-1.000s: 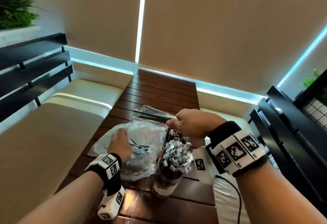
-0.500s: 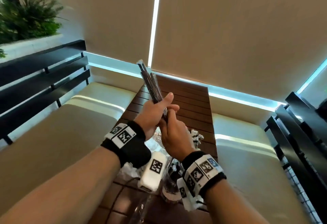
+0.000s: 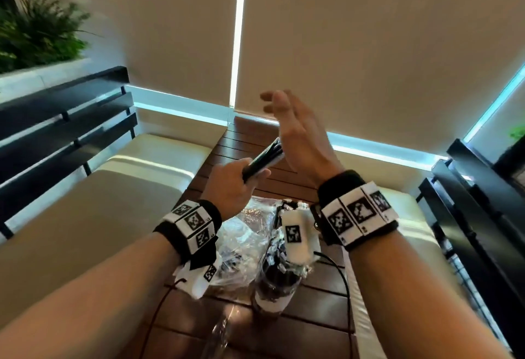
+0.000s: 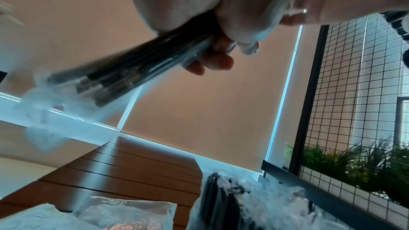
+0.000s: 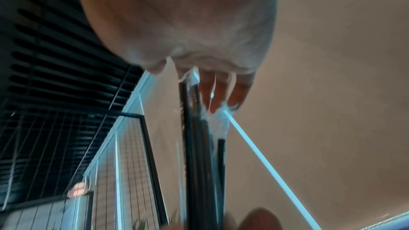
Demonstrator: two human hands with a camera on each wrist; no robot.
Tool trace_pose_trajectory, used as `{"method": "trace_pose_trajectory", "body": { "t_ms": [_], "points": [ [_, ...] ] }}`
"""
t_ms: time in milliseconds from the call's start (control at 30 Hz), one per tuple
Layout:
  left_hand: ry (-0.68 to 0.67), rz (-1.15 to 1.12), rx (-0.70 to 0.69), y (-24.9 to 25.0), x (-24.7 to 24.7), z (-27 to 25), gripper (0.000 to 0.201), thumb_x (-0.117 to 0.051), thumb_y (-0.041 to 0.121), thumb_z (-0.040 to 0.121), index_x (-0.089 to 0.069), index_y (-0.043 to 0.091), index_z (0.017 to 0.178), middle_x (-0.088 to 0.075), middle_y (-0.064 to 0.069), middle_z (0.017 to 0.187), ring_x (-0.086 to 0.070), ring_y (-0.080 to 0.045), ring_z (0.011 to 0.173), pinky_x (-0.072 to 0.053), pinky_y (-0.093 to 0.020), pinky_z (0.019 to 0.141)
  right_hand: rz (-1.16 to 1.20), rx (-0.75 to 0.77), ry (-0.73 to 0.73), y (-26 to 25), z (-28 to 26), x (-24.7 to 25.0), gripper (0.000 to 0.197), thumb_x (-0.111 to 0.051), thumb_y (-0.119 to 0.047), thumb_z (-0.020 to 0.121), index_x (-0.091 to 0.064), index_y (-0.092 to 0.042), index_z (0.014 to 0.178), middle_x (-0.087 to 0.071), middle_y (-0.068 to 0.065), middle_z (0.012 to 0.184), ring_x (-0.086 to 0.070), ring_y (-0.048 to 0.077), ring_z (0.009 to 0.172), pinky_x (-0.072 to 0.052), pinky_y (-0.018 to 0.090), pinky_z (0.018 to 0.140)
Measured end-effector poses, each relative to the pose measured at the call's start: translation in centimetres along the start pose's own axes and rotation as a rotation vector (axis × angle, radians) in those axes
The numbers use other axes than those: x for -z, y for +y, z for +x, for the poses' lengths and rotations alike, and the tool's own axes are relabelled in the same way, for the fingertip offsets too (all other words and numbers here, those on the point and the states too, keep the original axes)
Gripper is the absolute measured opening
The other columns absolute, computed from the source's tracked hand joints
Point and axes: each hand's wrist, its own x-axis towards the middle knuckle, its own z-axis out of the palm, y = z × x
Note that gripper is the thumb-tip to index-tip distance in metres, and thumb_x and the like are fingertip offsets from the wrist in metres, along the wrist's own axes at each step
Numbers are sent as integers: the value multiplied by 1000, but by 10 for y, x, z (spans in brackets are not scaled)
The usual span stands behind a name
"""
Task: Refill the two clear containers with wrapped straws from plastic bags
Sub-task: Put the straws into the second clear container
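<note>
At the centre of the frame your left hand clenches a bundle of wrapped straws while your right hand stays released beside its tip, above the nearly full container on the worktop, so this bundle is not yet in.

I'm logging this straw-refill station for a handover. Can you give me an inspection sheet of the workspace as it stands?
Surface: dark brown slatted wooden table.
Job's things: bundle of black wrapped straws; crinkled clear plastic bag; clear container packed with wrapped straws.
Clutter: nothing seen.
Hands: left hand grips the bundle; right hand open, palm at the bundle's far end.
Cables: thin black cable trailing from the right wrist.
Surroundings: beige roller blinds, cream bench cushions, black slatted partitions, green plants.
</note>
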Motion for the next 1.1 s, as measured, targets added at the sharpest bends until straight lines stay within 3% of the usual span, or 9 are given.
{"method": "trace_pose_trajectory", "body": {
  "t_ms": [67, 133, 167, 300, 367, 467, 667, 900, 1100],
  "points": [
    [17, 8, 2, 4, -7, -3, 43, -64, 30, 90, -38, 34, 56, -43, 12, 49, -49, -12, 52, -30, -24, 52, -110, -49, -196, 3, -4, -14, 53, -26, -48, 105, -71, -21, 111, -71, -2, 112, -63, 11, 106, -46, 33, 95],
    [11, 18, 39, 5, -14, -7, 46, -64, 20, 88, -37, 33, 53, -43, 15, 51, -56, -23, 59, -30, -23, 53, -155, -55, -204, 10, -12, -24, 53, -29, -47, 104, -75, -19, 104, -74, -2, 104, -65, 13, 100, -49, 35, 94],
    [2, 7, 48, 5, -16, -10, 47, -65, 18, 88, -37, 33, 52, -43, 17, 50, -55, -15, 56, -29, -19, 51, -131, -46, -180, 13, -16, -26, 51, -31, -46, 105, -74, -20, 106, -73, -3, 104, -65, 12, 100, -49, 32, 93],
    [32, -174, 97, -3, -18, -21, 40, -66, 42, 87, -50, 22, 57, -50, 5, 49, -47, -5, 46, -35, -15, 47, 69, 8, -121, 34, -42, -18, 51, -29, -56, 100, -55, -23, 128, -63, -7, 115, -58, 1, 104, -45, 10, 82],
    [115, -291, 222, -9, -19, -21, 45, -63, 53, 84, -60, 12, 67, -63, -9, 61, -60, -19, 56, -48, -34, 58, -12, -13, -83, 60, -63, -20, 60, -35, -69, 90, -46, -28, 133, -57, -8, 122, -56, 0, 107, -48, 20, 88],
    [210, -413, 360, -16, -29, -23, 38, -65, 51, 85, -59, 17, 68, -68, -3, 66, -68, -22, 70, -52, -36, 71, -303, -134, -170, 108, -108, -26, 86, -47, -86, 72, -30, -38, 141, -42, -8, 138, -45, 9, 121, -44, 46, 100],
    [192, -554, 427, -13, -63, -33, 39, -60, 55, 86, -59, 20, 67, -67, -2, 69, -66, -19, 72, -53, -37, 79, -348, -381, -263, 156, -172, -45, 120, -65, -88, 50, -16, -38, 147, -30, -4, 142, -39, 18, 130, -41, 44, 108],
    [148, -621, 426, 3, -90, -41, 38, -59, 49, 90, -59, 16, 71, -68, -8, 72, -67, -24, 74, -52, -36, 74, -249, -523, -125, 155, -177, -66, 93, -79, -56, 62, -32, -30, 137, -41, -2, 123, -50, 18, 112, -47, 30, 93],
    [104, -667, 452, -4, -105, -46, 35, -58, 41, 93, -57, 21, 64, -67, -1, 69, -70, -25, 81, -52, -31, 77, -314, -557, -44, 165, -179, -72, 73, -75, -46, 72, -34, -32, 130, -46, -3, 114, -58, 23, 102, -50, 36, 84]
  ]
}}
